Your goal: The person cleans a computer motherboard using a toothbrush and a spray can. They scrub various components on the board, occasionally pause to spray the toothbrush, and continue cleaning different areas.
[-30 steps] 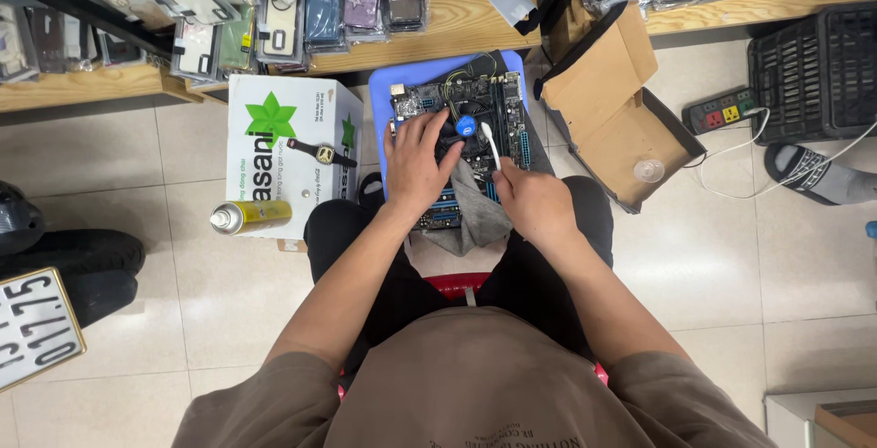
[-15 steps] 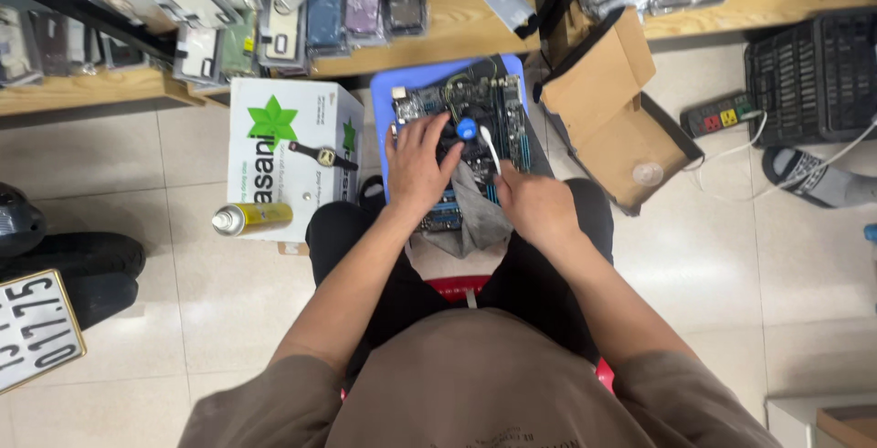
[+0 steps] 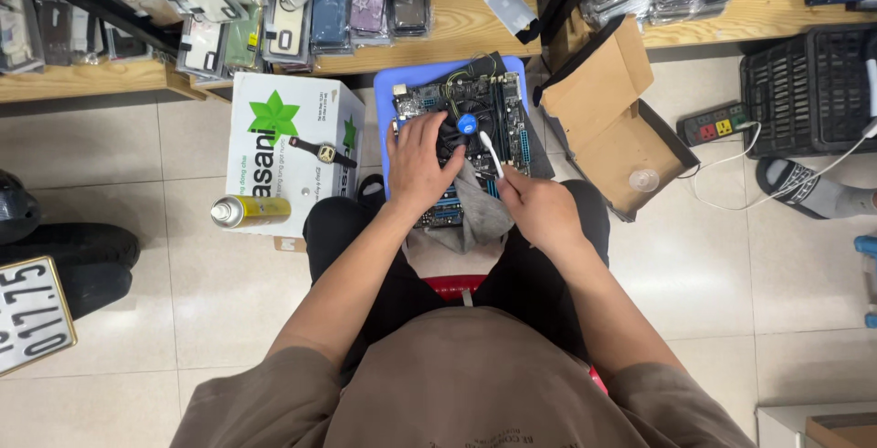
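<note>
A green computer motherboard [image 3: 498, 105] with a black fan and blue hub lies on a blue stool [image 3: 388, 78] in front of my knees. My left hand [image 3: 418, 163] rests flat on the board's near left part, fingers spread. My right hand [image 3: 534, 206] grips a small white brush [image 3: 491, 152] whose tip points at the fan. A grey cloth [image 3: 477, 210] lies under the board's near edge, between both hands.
A white carton [image 3: 274, 151] with a wristwatch [image 3: 322, 150] on top stands left of the stool, a yellow spray can [image 3: 245, 210] beside it. An open cardboard box [image 3: 607, 128] sits to the right. A power strip [image 3: 717, 124], black crate [image 3: 808, 92] and a shelf of phone cases [image 3: 274, 10] surround.
My right hand has shifted the white brush slightly over the fan area. My left hand stays pressed on the board.
</note>
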